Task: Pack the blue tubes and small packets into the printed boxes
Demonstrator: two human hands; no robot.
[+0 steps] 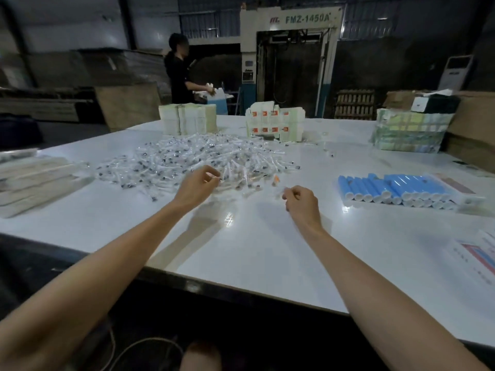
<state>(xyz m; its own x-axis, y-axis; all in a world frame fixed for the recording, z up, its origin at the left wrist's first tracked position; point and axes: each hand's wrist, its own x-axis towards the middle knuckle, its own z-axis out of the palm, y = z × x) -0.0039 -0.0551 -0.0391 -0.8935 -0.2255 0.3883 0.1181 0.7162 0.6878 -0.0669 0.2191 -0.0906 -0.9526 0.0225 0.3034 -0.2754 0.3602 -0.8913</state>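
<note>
Early stage, judging by the layout: small packets (198, 159) lie in a loose heap on the counter (267, 250), blue tubes (396, 188) are in rows to the right, and none are visibly boxed. Printed boxes (276, 121) sit stacked at the far edge. Left hand (197, 184) pinches a packet at the heap's near edge; right hand (301, 200) pinches what looks like another, just beside the heap.

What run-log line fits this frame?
left hand pinches piled small clear packet | right hand pinches loose small clear packet | blue plastic tubes untouched
</note>
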